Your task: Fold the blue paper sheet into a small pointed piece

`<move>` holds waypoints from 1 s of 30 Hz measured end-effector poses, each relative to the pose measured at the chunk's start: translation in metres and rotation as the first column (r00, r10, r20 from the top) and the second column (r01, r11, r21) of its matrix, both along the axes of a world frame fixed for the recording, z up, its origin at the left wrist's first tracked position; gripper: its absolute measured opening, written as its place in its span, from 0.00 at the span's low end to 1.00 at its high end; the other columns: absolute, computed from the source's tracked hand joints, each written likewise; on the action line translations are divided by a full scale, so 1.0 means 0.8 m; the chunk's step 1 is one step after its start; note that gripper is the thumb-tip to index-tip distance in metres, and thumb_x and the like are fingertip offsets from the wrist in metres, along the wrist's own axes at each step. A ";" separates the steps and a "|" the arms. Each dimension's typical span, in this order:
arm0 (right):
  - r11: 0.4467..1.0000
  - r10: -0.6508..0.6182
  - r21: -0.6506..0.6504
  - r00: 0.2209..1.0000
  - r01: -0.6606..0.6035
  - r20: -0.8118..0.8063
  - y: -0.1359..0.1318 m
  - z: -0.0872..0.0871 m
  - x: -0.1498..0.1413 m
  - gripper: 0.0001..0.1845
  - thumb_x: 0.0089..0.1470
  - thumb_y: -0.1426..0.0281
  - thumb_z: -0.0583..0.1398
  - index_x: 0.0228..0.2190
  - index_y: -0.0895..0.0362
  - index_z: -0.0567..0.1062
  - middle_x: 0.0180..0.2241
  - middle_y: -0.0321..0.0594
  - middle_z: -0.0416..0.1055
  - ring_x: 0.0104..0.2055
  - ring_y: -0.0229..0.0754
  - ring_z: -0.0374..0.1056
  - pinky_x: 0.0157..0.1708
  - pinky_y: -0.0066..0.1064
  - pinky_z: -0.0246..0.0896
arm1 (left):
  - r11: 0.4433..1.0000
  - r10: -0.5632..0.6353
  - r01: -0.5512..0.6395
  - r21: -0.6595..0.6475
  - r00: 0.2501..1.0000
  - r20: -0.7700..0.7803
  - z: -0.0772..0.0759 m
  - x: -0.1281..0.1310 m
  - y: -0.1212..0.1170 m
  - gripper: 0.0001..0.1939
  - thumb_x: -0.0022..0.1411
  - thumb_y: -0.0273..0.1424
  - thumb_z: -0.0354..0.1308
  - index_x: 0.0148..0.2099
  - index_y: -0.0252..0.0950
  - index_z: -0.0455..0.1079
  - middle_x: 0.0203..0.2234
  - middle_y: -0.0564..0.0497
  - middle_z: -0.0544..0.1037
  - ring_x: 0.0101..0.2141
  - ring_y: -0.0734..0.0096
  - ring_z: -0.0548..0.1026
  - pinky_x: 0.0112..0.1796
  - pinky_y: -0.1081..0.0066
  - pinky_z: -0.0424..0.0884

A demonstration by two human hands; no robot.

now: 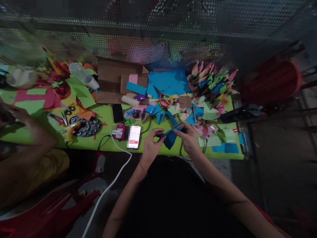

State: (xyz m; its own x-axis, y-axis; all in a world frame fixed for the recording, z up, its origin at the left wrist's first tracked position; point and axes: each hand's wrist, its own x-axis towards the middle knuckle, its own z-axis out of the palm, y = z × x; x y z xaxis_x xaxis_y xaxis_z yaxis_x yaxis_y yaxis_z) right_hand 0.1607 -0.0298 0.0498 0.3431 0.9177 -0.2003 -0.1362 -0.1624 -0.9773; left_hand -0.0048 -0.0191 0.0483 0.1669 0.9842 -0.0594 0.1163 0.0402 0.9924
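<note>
My left hand and my right hand are both pinched on a folded blue paper piece, held just above the near edge of a green table. The left fingers grip its left end, the right fingers its right end. The paper's lower point hangs down between my hands. Several small blue folded cones lie on the table just beyond my hands.
A lit phone and a dark phone lie left of my hands, with a white cable running off the table. Blue paper sheets, a pile of coloured folded pieces and brown cardboard sit behind. Another person's arm reaches in at left.
</note>
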 end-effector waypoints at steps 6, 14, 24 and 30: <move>0.997 -0.067 0.046 0.996 0.065 0.051 0.003 0.007 -0.008 0.19 0.36 0.59 0.74 0.24 0.51 0.72 0.26 0.33 0.72 0.32 0.42 0.68 0.35 0.35 0.64 | 0.999 0.018 -0.017 -0.040 1.000 0.014 -0.004 -0.001 0.004 0.13 0.59 0.30 0.63 0.47 0.37 0.73 0.39 0.47 0.81 0.41 0.67 0.79 0.44 0.66 0.76; 0.995 -0.047 0.095 0.996 0.039 0.079 0.000 0.010 -0.016 0.20 0.41 0.61 0.72 0.33 0.51 0.70 0.29 0.33 0.71 0.34 0.41 0.69 0.36 0.34 0.64 | 0.981 -0.126 0.111 -0.160 0.988 -0.088 0.003 -0.002 0.009 0.09 0.62 0.37 0.60 0.38 0.37 0.76 0.33 0.50 0.82 0.34 0.67 0.78 0.36 0.70 0.73; 0.995 0.090 -0.035 0.996 -0.090 0.004 0.003 0.000 -0.009 0.19 0.38 0.54 0.73 0.29 0.51 0.77 0.26 0.34 0.72 0.29 0.41 0.65 0.30 0.33 0.61 | 0.988 -0.099 0.085 -0.126 0.990 -0.102 0.004 -0.006 0.008 0.11 0.61 0.39 0.60 0.34 0.38 0.76 0.29 0.52 0.81 0.31 0.67 0.76 0.32 0.70 0.71; 0.999 0.009 -0.038 1.000 -0.008 0.012 0.002 0.002 -0.015 0.18 0.37 0.55 0.73 0.24 0.52 0.75 0.22 0.32 0.68 0.28 0.40 0.62 0.30 0.32 0.59 | 0.984 -0.044 0.042 -0.174 0.999 -0.005 -0.004 -0.002 0.005 0.13 0.58 0.40 0.63 0.42 0.37 0.75 0.35 0.50 0.81 0.35 0.67 0.77 0.37 0.69 0.73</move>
State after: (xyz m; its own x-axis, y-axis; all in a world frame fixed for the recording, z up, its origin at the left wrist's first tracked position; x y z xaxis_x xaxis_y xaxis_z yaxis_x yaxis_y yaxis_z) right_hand 0.1491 -0.0279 0.0510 0.3380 0.9125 -0.2305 -0.1227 -0.2002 -0.9721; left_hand -0.0065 -0.0152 0.0450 0.2076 0.9507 -0.2305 0.1306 0.2065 0.9697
